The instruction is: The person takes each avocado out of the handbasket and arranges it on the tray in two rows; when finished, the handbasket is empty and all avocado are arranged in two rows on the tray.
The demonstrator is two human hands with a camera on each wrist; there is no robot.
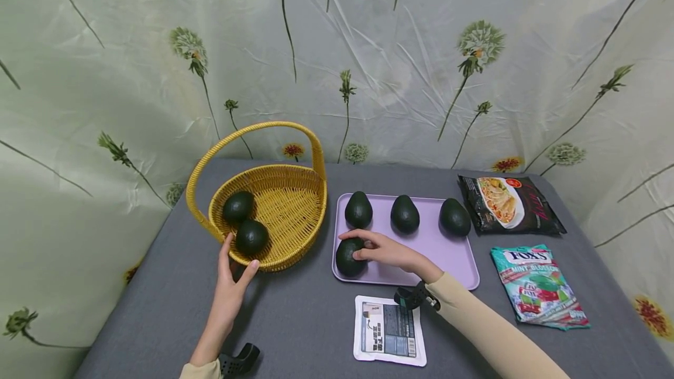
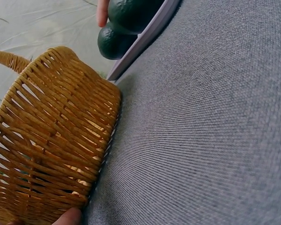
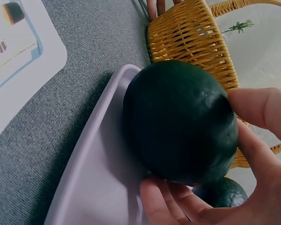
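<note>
My right hand (image 1: 376, 248) grips a dark green avocado (image 1: 348, 257) (image 3: 180, 124) at the front left corner of the lilac tray (image 1: 453, 256), fingers curled round it in the right wrist view. Three more avocados (image 1: 358, 210) (image 1: 405, 214) (image 1: 455, 217) stand along the tray's back. My left hand (image 1: 231, 276) holds the front rim of the yellow wicker basket (image 1: 286, 203) (image 2: 51, 140), thumb and fingers against its wall. Two avocados (image 1: 238, 206) (image 1: 251, 237) lie in the basket's left side.
A white packet (image 1: 388, 329) lies near the front edge, right of centre. A dark noodle packet (image 1: 508, 204) and a green Fox's candy bag (image 1: 537, 285) lie right of the tray. Floral cloth hangs behind the grey table (image 1: 305, 314).
</note>
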